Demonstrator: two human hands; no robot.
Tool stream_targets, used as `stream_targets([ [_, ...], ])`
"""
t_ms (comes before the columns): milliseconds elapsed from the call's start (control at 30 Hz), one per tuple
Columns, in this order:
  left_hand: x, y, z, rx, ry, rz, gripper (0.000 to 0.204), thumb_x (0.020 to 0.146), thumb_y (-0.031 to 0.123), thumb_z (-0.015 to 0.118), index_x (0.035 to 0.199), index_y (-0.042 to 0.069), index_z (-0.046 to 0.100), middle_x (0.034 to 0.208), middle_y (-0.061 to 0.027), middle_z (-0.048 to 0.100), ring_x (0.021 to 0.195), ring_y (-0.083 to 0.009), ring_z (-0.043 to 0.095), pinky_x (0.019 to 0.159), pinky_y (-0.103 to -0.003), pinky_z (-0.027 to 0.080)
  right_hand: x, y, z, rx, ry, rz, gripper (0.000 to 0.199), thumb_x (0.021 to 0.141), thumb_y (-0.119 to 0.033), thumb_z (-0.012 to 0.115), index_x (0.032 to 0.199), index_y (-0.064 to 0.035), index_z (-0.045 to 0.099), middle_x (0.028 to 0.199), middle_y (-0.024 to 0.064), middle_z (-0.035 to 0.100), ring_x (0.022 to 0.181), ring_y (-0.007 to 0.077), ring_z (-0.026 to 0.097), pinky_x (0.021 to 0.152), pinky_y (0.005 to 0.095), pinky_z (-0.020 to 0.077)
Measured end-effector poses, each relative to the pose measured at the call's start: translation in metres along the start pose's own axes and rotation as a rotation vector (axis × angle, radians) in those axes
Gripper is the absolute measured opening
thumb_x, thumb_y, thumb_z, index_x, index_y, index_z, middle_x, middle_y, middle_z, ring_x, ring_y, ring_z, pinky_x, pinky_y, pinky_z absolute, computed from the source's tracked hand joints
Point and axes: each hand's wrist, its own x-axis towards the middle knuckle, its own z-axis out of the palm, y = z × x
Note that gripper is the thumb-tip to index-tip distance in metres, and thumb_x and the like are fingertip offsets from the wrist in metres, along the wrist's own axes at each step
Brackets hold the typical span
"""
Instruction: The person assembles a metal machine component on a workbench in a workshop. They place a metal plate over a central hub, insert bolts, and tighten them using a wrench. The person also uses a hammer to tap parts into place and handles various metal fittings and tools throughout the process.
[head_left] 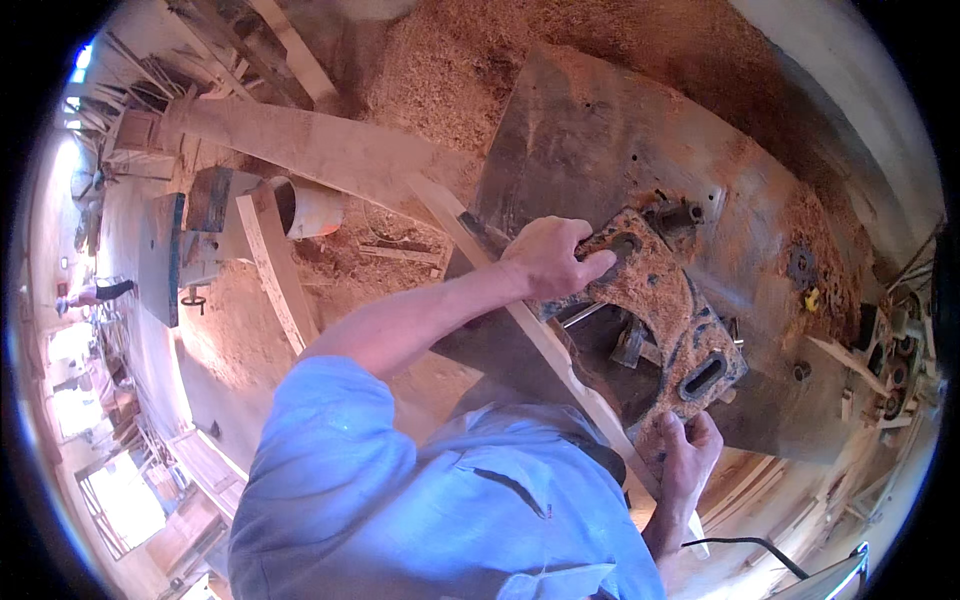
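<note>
Your work wood strip [548,345] runs from 11 to 5 o'clock, under your left wrist, along the 8 o'clock side of the slotted, curved casting [672,318] on the steel table [560,130]. Left hand [548,258]: fingers curled at the casting's 10 o'clock end, grip unclear. Right hand [690,455]: half-curled at its 6 o'clock end, by the strip; can't tell if it's holding anything. Progress: reads as mid-job, strip in place; finished vs remaining length can't be judged. Labels: nothing legible.
</note>
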Motion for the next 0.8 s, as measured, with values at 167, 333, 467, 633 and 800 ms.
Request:
stream_targets([
  [167,-0.017,-0.011,0.013,0.081,-0.037,0.032,0.053,0.088,0.050,0.065,0.085,-0.003,0.070,0.084,-0.0273,0.069,0.090,-0.0449,0.068,0.083,-0.051,0.052,-0.030,0.025,0.008,0.021,-0.041,0.030,0.012,0.084,-0.009,0.071,0.087,0.0017,0.068,0.075,0.0000,0.063,0.068,0.0077,0.054,0.061,0.0273,0.0448],
  [333,-0.029,-0.013,0.018,0.095,-0.036,0.060,0.052,0.087,0.049,0.065,0.086,-0.002,0.070,0.086,-0.0273,0.070,0.091,-0.0453,0.068,0.083,-0.051,0.052,-0.049,0.037,0.015,0.109,-0.070,0.077,0.014,0.082,-0.010,0.072,0.090,0.0014,0.069,0.075,0.0006,0.064,0.069,0.0081,0.055,0.063,0.0282,0.0464],
  [467,-0.024,-0.015,0.020,0.142,-0.016,0.117,0.050,0.087,0.048,0.065,0.087,-0.002,0.070,0.084,-0.0263,0.069,0.087,-0.0434,0.068,0.079,-0.049,0.052,-0.054,0.044,0.024,0.157,-0.048,0.107,0.015,0.081,-0.011,0.072,0.091,0.0009,0.070,0.074,0.0017,0.065,0.068,0.0094,0.056,0.063,0.0290,0.0466],
  [633,-0.017,-0.042,0.002,0.226,-0.066,0.134,0.049,0.088,0.047,0.063,0.087,-0.001,0.070,0.084,-0.0258,0.070,0.085,-0.0429,0.069,0.076,-0.050,0.052,-0.065,0.013,0.049,-0.079,-0.027,0.167,0.027,0.080,-0.020,0.074,0.093,0.0032,0.068,0.078,0.0086,0.066,0.072,0.0139,0.060,0.066,0.0325,0.0491],
  [800,-0.009,-0.080,-0.051,0.227,-0.116,0.134,0.045,0.091,0.043,0.063,0.092,-0.001,0.070,0.077,-0.0229,0.068,0.077,-0.0375,0.069,0.071,-0.046,0.051,-0.067,-0.021,0.098,-0.209,-0.117,0.258,0.048,0.076,-0.033,0.071,0.110,0.0011,0.072,0.100,0.0254,0.073,0.095,0.0363,0.072,0.086,0.0419,0.0553],
])
